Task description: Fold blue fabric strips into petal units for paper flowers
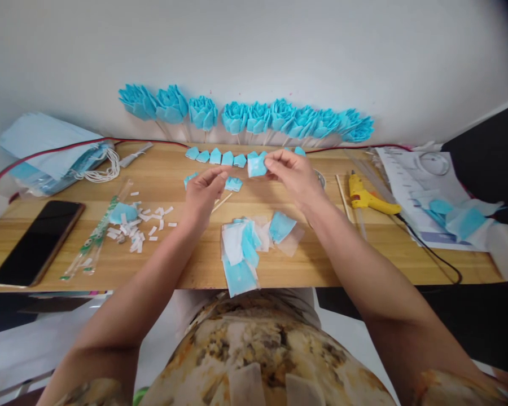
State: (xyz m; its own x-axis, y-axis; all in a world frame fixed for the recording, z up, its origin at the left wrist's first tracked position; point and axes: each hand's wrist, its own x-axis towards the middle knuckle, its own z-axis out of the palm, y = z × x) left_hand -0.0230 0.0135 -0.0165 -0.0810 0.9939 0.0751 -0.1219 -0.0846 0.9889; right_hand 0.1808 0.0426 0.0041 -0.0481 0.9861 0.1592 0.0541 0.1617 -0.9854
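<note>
My right hand point(295, 173) pinches a small blue and white fabric piece point(257, 166) between thumb and fingers, raised over the desk. To its left, my left hand point(206, 190) is closed with thumb and fingertips together. Whether anything is in that pinch I cannot make out. A thin wooden stick point(222, 202) shows just beside the left hand. Behind both hands runs a row of folded blue petals point(215, 156), partly covered by the right hand and its piece. Another folded petal point(234, 184) lies between the hands. Nearer my body is a loose pile of blue and white fabric pieces point(239, 256).
Blue fabric flowers point(258, 117) on sticks lean along the wall. A yellow glue gun point(366, 194) and papers point(410, 169) lie right. At left are a phone point(38, 242), white scraps point(138, 231), a clear wrapper point(97, 234) and a bag of face masks point(55, 149).
</note>
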